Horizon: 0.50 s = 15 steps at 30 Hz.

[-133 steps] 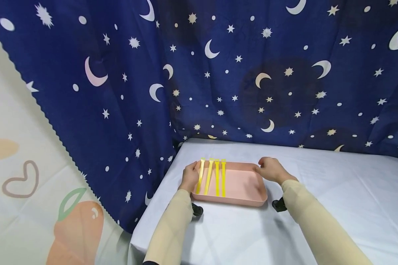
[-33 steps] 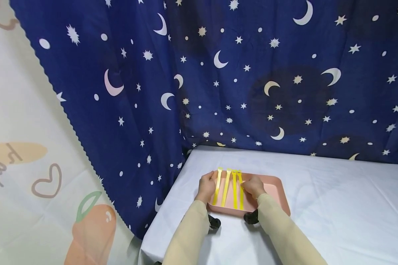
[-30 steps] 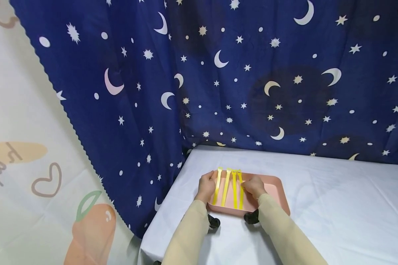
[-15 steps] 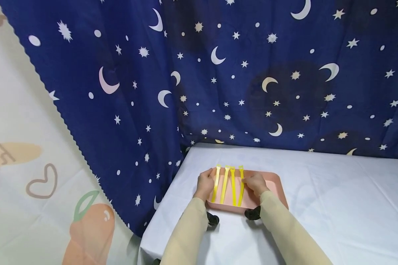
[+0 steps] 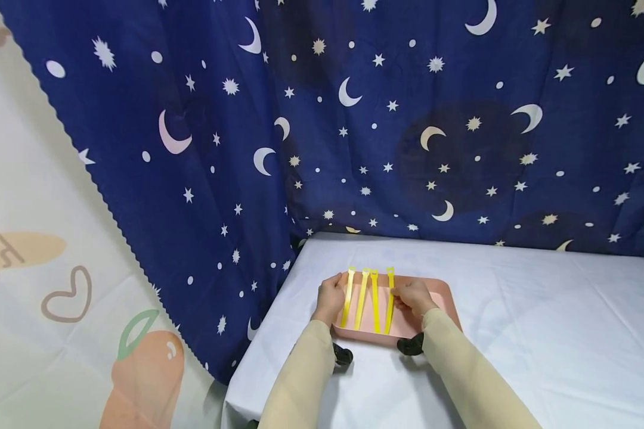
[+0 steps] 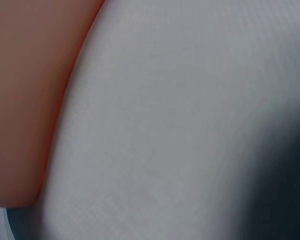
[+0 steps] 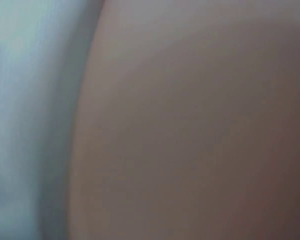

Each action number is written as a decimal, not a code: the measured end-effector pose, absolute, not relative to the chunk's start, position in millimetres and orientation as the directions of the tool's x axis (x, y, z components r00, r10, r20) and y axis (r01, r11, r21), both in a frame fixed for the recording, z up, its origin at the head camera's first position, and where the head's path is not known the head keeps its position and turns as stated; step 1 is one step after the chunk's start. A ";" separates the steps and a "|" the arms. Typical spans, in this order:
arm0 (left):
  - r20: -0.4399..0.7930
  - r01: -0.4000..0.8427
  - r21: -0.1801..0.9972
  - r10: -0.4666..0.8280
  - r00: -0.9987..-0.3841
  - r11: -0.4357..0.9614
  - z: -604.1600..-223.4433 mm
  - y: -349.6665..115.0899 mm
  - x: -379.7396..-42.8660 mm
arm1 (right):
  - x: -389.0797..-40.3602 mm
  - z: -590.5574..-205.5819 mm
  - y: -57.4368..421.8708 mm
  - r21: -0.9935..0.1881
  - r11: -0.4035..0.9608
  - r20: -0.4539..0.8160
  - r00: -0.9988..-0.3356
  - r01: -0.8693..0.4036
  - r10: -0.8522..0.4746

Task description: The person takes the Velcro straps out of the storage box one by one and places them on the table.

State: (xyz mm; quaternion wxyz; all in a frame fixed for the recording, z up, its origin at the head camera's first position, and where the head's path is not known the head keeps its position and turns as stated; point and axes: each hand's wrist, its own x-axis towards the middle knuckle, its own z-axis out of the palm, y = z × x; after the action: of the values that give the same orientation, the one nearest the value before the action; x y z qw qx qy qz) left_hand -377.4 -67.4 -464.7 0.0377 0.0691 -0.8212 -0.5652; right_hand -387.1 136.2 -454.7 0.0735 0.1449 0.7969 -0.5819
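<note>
A shallow salmon-pink tray lies on the white-covered table. Across its left half run several flat yellow straps with slotted heads, lying from back rim to front. The left hand grips the tray's left edge. Over the tray, the right hand pinches the rightmost strap with thumb and fingertips below its head. That strap's head stands apart from the neighbouring strap. In the left wrist view the tray's outer side shows; the blurred right wrist view shows the pink tray surface.
White cloth covers the table. A dark blue curtain with moons and stars hangs behind and to the left of it. A pale printed cloth hangs at the far left. Black wrist devices sit under the cuffs.
The right hand has come from the tray's right rim to the rightmost strap and pinches it. That strap's head has shifted right, away from its neighbour. The left hand stays at the left edge.
</note>
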 end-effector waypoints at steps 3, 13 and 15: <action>-0.007 -0.062 0.932 -0.154 -0.988 0.357 -467.4 -68.2 -378.2 | -386.4 -454.4 137.5 -0.912 0.263 -0.289 -0.949 0.314 0.129; -0.005 -0.051 0.937 -0.134 -0.991 0.345 -466.6 -68.4 -378.7 | -376.4 -437.8 147.3 -0.933 0.250 -0.253 -0.966 0.258 0.052; -0.009 -0.054 0.939 -0.135 -0.991 0.339 -465.4 -68.6 -378.4 | -375.3 -432.8 149.3 -0.933 0.259 -0.247 -0.968 0.249 0.041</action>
State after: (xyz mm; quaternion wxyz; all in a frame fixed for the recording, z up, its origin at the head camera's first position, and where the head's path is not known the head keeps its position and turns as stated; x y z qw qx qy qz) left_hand -378.4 -68.6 -465.4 0.0354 0.0580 -0.8176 -0.5718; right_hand -375.3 149.3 -432.8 0.0864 0.0918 0.7887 -0.6018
